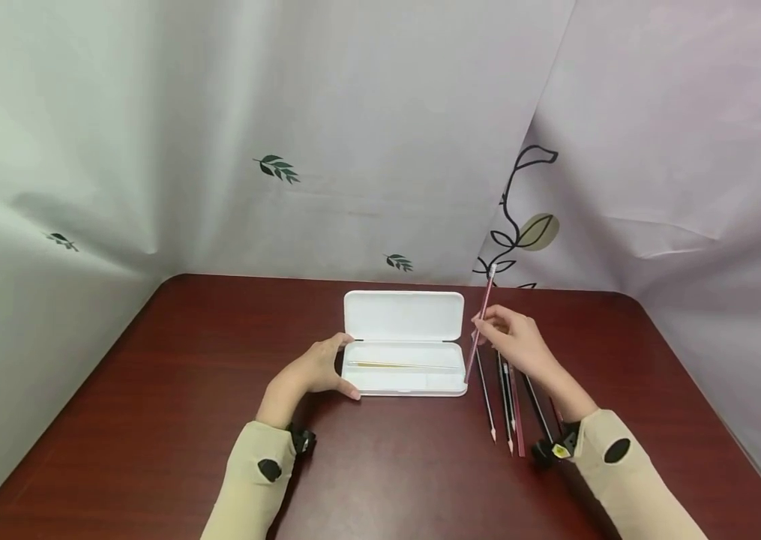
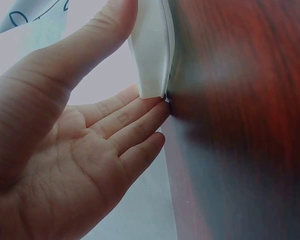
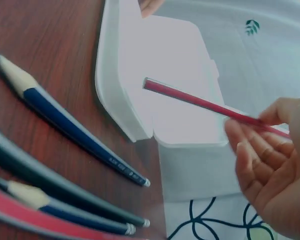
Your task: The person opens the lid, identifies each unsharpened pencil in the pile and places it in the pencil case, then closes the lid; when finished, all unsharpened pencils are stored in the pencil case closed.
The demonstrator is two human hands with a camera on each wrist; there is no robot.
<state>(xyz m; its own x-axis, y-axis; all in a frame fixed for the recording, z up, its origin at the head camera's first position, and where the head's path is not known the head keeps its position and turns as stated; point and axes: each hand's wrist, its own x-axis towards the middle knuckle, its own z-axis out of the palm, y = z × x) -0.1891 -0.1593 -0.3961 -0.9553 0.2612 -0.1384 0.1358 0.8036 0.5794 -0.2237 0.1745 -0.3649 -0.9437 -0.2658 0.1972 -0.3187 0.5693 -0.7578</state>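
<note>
A white pencil case [image 1: 403, 315] lies with its lid raised on the table. One slim, light-coloured stick with a gold stretch [image 1: 380, 364] lies inside its base. My left hand [image 1: 316, 367] holds the case's left end, thumb at the front corner and fingers towards the hinge; the left wrist view shows fingertips against the case end [image 2: 152, 55]. Between thumb and fingers, my right hand [image 1: 518, 343] pinches a red pencil [image 1: 487, 296]. The pencil slants, its lower end at the case's right end; in the right wrist view that flat end [image 3: 165, 89] appears in front of the case.
Several loose pencils lie right of the case, under and before my right hand: a dark blue pencil [image 3: 80, 130], a dark green one [image 3: 55, 172] and a red one [image 1: 519, 427] among them. A printed pale curtain [image 1: 367, 150] hangs behind the dark red table [image 1: 184, 420].
</note>
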